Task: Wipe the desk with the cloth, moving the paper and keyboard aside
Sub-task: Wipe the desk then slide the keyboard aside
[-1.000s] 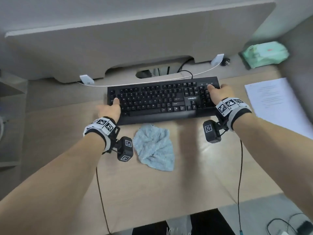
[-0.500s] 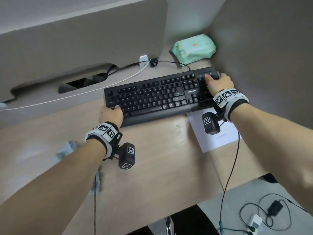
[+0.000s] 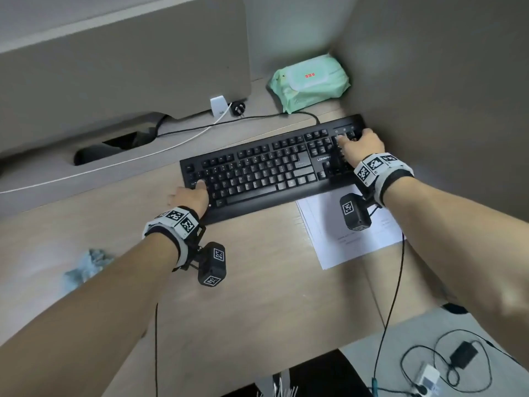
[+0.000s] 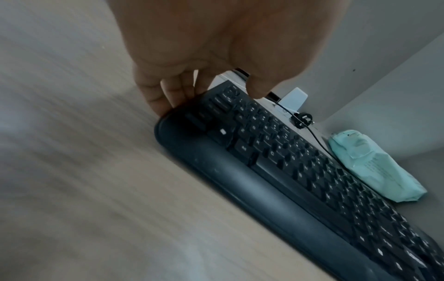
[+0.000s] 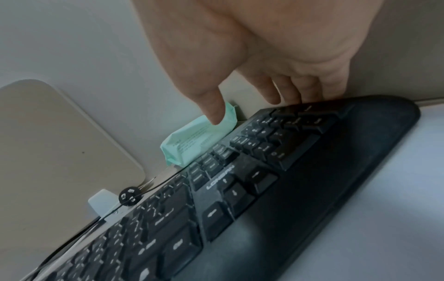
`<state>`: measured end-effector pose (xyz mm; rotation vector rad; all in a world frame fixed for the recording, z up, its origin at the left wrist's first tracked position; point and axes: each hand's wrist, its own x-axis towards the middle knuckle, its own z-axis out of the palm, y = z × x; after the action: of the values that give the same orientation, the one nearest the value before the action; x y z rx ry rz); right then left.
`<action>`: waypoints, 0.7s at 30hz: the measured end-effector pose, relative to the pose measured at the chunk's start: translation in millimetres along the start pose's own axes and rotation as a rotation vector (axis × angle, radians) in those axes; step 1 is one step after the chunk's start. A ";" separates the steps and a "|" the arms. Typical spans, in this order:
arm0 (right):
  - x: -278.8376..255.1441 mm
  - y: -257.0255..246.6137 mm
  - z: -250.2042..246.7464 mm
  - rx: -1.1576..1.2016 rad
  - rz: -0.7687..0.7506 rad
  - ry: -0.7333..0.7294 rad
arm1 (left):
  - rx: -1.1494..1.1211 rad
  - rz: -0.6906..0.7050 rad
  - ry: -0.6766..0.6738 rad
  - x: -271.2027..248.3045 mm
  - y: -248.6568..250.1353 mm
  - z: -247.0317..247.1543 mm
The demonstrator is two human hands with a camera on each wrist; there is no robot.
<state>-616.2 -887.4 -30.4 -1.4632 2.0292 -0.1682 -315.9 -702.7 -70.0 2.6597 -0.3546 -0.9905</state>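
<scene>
Now the keyboard (image 3: 272,170) sits at the desk's (image 3: 257,296) right back corner, partly over the paper (image 3: 329,224). Left hand (image 3: 190,196) and right hand (image 3: 362,146) grip its ends, fingers curled round the edges. Rigid, light, likely slides easily; end grips suit it.

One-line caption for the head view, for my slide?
Both hands, left and right, hold the black keyboard ends; its right end overlaps the paper.
</scene>
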 end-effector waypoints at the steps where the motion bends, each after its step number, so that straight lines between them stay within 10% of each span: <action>1: -3.7 -1.9 2.3 -0.016 -0.015 0.012 | 0.015 0.008 -0.016 0.4 -2.1 -1.5; 11: -98.6 -66.7 77.5 -0.073 -0.330 -0.082 | 0.036 0.325 0.020 2.5 -49.0 -80.5; 21: -287.7 -171.4 221.1 -0.206 -0.744 -0.440 | 0.129 0.278 0.168 67.1 -214.9 -236.4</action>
<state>-300.3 -640.5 -13.0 -2.1116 1.1173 0.0639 -81.2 -483.2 -12.1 2.6845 -0.7479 -0.6761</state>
